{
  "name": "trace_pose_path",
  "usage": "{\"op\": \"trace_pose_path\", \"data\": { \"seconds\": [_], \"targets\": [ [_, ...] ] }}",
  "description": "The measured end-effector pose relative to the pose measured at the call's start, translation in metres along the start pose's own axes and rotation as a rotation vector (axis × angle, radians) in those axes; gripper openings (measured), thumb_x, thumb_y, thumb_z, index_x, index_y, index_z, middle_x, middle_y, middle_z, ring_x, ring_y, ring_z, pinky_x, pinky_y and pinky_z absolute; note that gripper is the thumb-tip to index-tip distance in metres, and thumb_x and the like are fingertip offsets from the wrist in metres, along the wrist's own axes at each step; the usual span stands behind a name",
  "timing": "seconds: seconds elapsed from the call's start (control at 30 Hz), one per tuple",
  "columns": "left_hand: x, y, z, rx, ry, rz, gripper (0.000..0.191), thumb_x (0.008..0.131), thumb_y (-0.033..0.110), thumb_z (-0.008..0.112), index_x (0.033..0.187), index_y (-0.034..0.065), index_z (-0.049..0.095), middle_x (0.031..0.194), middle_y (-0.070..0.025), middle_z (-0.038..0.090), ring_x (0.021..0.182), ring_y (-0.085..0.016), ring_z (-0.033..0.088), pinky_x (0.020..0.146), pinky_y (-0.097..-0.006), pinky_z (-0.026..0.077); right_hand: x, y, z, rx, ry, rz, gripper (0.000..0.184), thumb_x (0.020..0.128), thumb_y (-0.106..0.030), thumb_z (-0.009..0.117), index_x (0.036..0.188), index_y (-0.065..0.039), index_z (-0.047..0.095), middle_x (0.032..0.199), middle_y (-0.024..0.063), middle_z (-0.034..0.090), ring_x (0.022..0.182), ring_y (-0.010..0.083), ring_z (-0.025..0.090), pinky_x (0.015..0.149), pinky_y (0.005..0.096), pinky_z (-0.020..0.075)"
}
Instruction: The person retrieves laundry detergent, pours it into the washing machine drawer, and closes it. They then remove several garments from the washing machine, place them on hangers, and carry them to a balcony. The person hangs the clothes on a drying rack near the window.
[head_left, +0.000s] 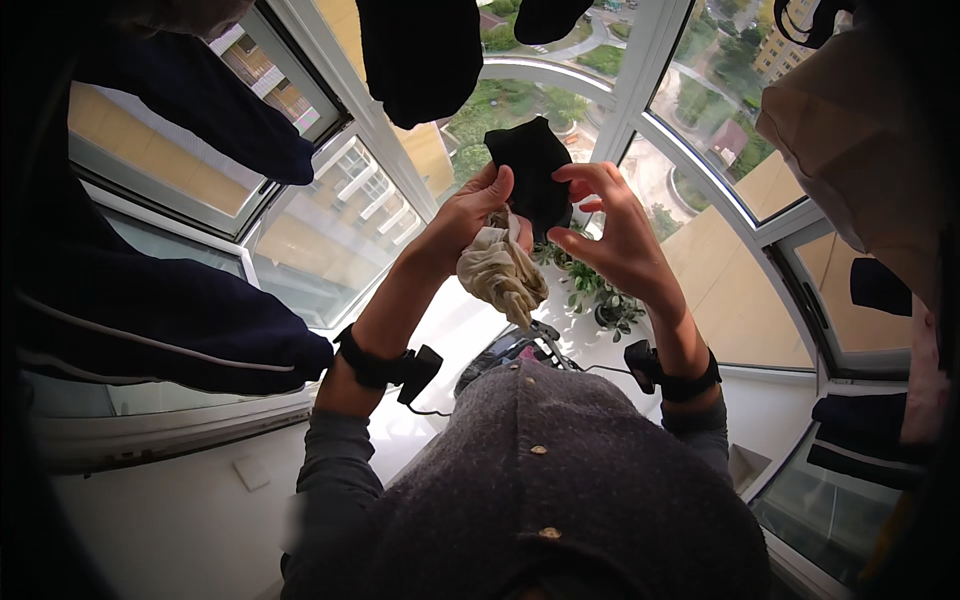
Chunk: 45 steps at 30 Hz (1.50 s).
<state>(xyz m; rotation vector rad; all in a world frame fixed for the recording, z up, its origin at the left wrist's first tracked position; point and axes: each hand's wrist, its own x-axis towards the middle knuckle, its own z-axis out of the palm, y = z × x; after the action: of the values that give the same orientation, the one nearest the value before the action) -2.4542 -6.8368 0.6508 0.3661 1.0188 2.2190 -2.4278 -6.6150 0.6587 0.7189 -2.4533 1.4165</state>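
My left hand (469, 210) holds a small black cloth item (534, 172), possibly a sock, between thumb and fingers. Bunched in the same hand, a crumpled beige cloth (501, 270) hangs below the black one. My right hand (619, 236) is at the right edge of the black cloth, its thumb and fingers spread apart. Its index fingertip overlaps that edge, and the thumb tip is by the lower corner. Both hands are raised in front of my chest.
Dark garments with pale stripes (172, 322) hang at left, black cloth pieces (424, 60) overhead, and a beige garment (825, 142) at right. Framed windows (645, 112) curve around me. Potted plants (600, 289) and a dark object (502, 352) with straps or bars stand below.
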Motion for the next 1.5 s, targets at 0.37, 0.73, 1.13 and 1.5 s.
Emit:
{"op": "trace_pose_path", "data": {
  "seconds": [0.37,0.73,1.13,1.5],
  "targets": [
    [0.0,0.021,0.037,0.426,0.059,0.11,0.056,0.096,0.01,0.048,0.144,0.0187,0.021,0.112,-0.0121,0.054,0.063,-0.015,0.063,0.052,-0.0259,0.051,0.026,-0.024,0.052,-0.262,0.288,-0.059,0.059,0.066,-0.007,0.072,0.118,-0.006,0.045,0.104,0.0169,0.046,0.088,0.0364,0.059,0.064,0.0424,0.0523],
    [0.0,0.034,0.026,0.576,0.128,0.24,0.074,0.077,-0.01,0.044,0.144,0.0128,0.022,0.142,-0.0214,0.039,0.072,-0.016,0.065,0.056,-0.0265,0.056,0.051,-0.019,-0.011,-0.296,0.466,0.003,0.026,0.074,0.006,0.053,0.097,-0.004,0.058,0.088,0.0213,0.065,0.079,0.0391,0.064,0.067,0.0423,0.0505],
    [-0.01,0.049,-0.017,1.548,0.271,0.222,0.036,0.077,0.008,0.073,0.106,0.0013,0.053,0.088,-0.0076,0.062,0.075,-0.013,0.058,0.064,-0.0293,0.048,0.048,0.058,-0.136,-0.224,0.203,0.323,0.015,0.072,0.006,0.055,0.083,-0.003,0.052,0.077,0.0015,0.054,0.067,0.0061,0.051,0.057,0.0204,0.0373],
    [-0.005,0.07,0.002,1.441,0.093,-0.017,0.025,0.086,0.007,0.065,0.11,-0.0003,0.065,0.099,-0.0086,0.066,0.077,-0.013,0.063,0.07,-0.0272,0.053,0.046,0.046,-0.141,0.32,-0.104,0.397,0.017,0.077,-0.012,0.07,0.089,-0.006,0.06,0.08,0.0002,0.056,0.075,0.0102,0.053,0.069,0.0221,0.0404]
  ]
}}
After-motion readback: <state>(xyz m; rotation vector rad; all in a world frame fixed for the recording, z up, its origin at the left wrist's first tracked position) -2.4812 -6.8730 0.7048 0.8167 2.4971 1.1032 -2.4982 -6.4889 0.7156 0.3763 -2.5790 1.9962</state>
